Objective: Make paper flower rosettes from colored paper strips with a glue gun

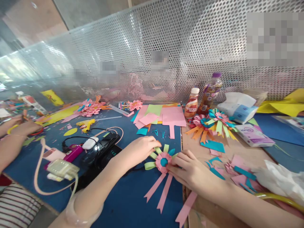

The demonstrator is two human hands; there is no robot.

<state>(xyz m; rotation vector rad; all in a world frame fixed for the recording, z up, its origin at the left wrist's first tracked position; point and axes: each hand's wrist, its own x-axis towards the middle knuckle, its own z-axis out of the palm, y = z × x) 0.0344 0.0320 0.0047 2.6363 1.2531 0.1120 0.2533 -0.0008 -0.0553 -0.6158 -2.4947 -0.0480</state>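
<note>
both hands, left hand [142,148] and right hand [190,169], pinched the paper rosette [162,161] on the worktop [128,196]; uneven pressure risked tearing its green loops [150,165].

Between both grips sits a paper rosette [163,161], pink with a teal centre, light-green loops and pink ribbon tails. Under it the surface [133,202] is dark blue. Beyond the right grip lies a finished rosette [215,122] in orange, green, teal and pink.
</note>
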